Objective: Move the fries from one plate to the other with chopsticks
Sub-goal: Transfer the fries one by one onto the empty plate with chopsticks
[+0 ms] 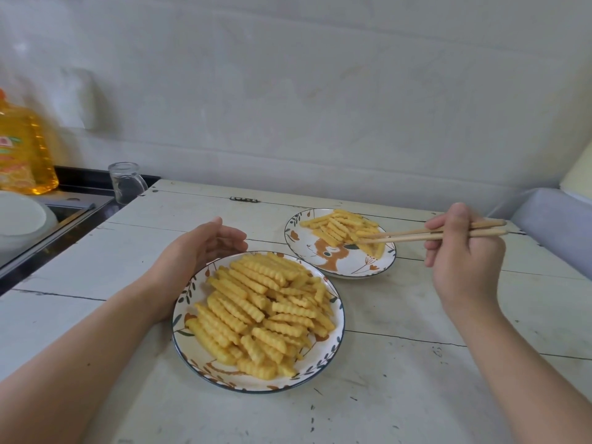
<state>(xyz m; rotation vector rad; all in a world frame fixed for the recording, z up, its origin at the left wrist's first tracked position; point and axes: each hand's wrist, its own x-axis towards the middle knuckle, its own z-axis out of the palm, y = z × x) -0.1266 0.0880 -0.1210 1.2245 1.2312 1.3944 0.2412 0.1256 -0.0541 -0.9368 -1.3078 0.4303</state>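
oil bottle, glass (upturned), white table

A white-painted plank desk with scuffed, chipped paint is seen. Two patterned plates are carried on it: a near plate heaped with crinkle-cut fries, and a far plate bearing fewer fries. An upturned clear glass is placed at the desk's far left corner.
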